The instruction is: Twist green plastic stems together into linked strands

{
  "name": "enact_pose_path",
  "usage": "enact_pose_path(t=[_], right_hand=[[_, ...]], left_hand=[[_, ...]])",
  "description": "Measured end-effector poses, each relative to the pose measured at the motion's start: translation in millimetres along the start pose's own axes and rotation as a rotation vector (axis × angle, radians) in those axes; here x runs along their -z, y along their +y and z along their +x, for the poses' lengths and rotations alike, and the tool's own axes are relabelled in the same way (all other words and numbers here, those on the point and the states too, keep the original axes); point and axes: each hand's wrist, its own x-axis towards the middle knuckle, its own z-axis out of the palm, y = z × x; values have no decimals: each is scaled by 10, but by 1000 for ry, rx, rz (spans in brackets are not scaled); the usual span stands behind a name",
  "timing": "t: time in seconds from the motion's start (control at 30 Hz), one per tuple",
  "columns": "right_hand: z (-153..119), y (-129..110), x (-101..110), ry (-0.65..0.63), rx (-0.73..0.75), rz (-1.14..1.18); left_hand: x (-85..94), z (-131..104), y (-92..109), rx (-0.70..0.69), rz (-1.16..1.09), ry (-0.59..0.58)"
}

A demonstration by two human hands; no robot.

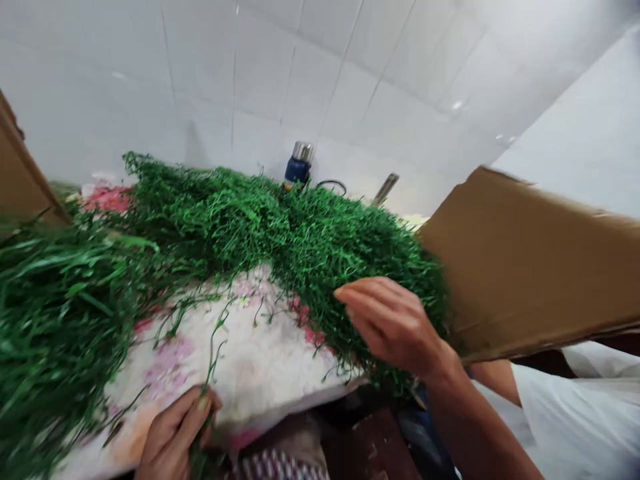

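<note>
My left hand is at the near edge of the table, thumb and fingers pinched around a thin green stem that points up and away from me. More green strands hang below this hand. On the right, my right hand hovers at or just over the near side of a tangled green pile of stems. Its fingers stretch to the left, close together, and nothing shows in them; the thumb is hidden. A few loose stems lie scattered on the floral tablecloth between the hands.
Another green heap of longer blades fills the left side. Cardboard rises at the right, and a cardboard flap at far left. A blue flask stands behind the pile by the white wall. A person's white sleeve shows at right.
</note>
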Motion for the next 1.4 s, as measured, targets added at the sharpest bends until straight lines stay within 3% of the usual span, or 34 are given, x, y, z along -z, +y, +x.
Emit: enact_pose_path(t=[0.1, 0.2, 0.27, 0.37, 0.53, 0.7, 0.87, 1.03, 1.27, 1.4], right_hand=[[-56, -515, -509, -174, 44, 328], [-102, -814, -1002, -259, -113, 590], [-115, -924, -1250, -302, -243, 731], [-101, -1041, -1450, -365, -397, 913], [-65, -1228, -1513, -425, -461, 1230], [-89, -1297, -1503, -331, -501, 1208], [-106, -1346, -1498, -383, -537, 1259], [-116, -1376, -1534, -405, -577, 1339], [-128, -1258, -1535, -370, -520, 1460], [-148, -1291, -1553, -392, -541, 1521]], left_hand=[[43, -45, 52, -98, 105, -178], [124, -74, 24, -129, 183, -315], [190, -102, -16, -75, 152, -333], [260, -156, -53, 48, 67, -293], [236, -173, 11, 159, -180, -177], [138, -70, 88, 87, -261, -91], [17, 10, 37, -50, -222, 14], [-26, 26, -7, -152, -172, 37], [4, 4, -12, -121, -55, -43], [-65, -14, -15, -227, 80, 54]])
